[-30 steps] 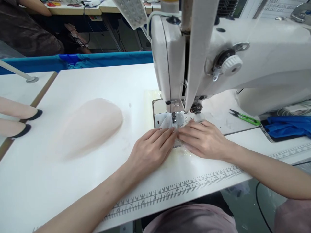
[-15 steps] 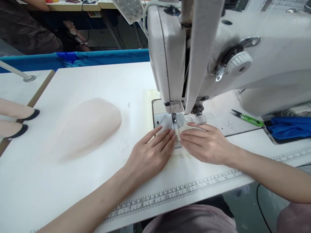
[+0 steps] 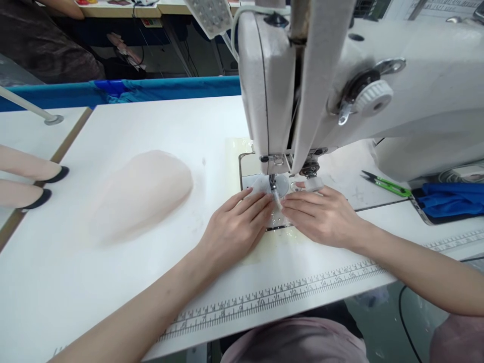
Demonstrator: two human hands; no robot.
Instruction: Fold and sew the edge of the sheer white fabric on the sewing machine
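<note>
A thin, sheer white piece of fabric [image 3: 260, 182] lies under the presser foot [image 3: 272, 182] of a sewing machine [image 3: 270, 96]. My left hand [image 3: 236, 217] rests flat to the left of the foot, its fingers stretched together over the fabric. Just right of the foot lies my right hand [image 3: 321, 214], fingers also extended, tips by a narrow sheer strip running toward me. Its thumb is partly out of sight, and the fabric beneath both hands is mostly hidden. The metal needle plate [image 3: 249, 166] shows around the fingers.
Green thread snips [image 3: 389, 186] lie on the right, beside a tray holding blue cloth [image 3: 451, 199]. A printed ruler [image 3: 272, 300] runs along the table's front edge. Two beige, leg-like shapes with black ends [image 3: 26, 169] reach in from the left. Behind the blue cloth edge [image 3: 170, 89] is another person [image 3: 49, 45].
Both hands have moved slightly forward, toward the machine, with the fabric. More of the needle plate's near edge now shows between them. The view has shifted a little.
</note>
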